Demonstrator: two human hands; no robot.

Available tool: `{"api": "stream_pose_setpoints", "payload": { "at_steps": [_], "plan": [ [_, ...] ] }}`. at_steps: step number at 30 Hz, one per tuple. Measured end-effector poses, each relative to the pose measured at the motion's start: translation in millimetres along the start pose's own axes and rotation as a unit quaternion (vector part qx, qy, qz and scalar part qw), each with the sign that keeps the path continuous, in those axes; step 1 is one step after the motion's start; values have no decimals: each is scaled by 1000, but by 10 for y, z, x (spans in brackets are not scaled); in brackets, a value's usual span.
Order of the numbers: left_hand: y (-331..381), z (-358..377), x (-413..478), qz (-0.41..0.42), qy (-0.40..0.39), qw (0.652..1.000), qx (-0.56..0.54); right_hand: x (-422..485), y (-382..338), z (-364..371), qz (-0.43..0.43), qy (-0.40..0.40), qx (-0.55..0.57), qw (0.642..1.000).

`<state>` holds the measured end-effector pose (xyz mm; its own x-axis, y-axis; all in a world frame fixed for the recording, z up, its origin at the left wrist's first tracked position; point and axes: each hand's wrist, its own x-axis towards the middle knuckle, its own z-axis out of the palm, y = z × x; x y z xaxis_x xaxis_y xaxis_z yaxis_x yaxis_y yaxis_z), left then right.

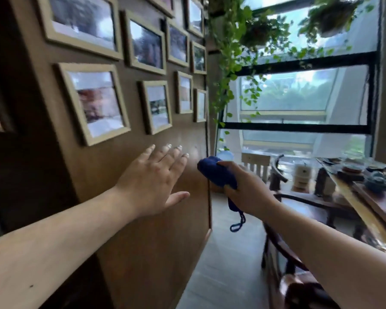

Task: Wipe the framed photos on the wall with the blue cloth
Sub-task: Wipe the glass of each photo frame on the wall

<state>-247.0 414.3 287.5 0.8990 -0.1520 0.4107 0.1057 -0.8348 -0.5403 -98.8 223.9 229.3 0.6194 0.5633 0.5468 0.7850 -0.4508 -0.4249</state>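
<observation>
Several framed photos in light wooden frames hang on a brown wooden wall, among them a large one [94,103] at lower left and a smaller one [157,107] to its right. My left hand [153,179] is flat and open with fingers spread, close to the bare wall below the frames; whether it touches the wall is unclear. My right hand [243,188] grips a bunched blue cloth [216,172] near the wall's right edge, below the frames. A blue loop [237,224] dangles from the cloth.
The wall ends at a corner [208,197] beside my right hand. Past it lie pale floor, a dark wooden chair [299,219], a table with tea ware [366,179], hanging green plants [230,63] and a big window.
</observation>
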Motion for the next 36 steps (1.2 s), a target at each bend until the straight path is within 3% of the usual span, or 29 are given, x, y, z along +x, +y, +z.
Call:
{"api": "stream_pose_setpoints", "payload": {
  "at_steps": [10,19,31,36],
  "plan": [
    [-1031,-127,-469,-88,-31,992,86,777,-844,612,-101,13,66,993],
    [-1743,194,-154,-154,-36,978,138,1904,-1072,1305,-147,3,140,979],
    [-2664,559,530,-256,-27,926,277,3432,-1406,1707,-222,59,278,933],
    [-2843,722,491,-308,-39,906,288,3603,-1695,1875,-267,81,242,929]
  ]
}}
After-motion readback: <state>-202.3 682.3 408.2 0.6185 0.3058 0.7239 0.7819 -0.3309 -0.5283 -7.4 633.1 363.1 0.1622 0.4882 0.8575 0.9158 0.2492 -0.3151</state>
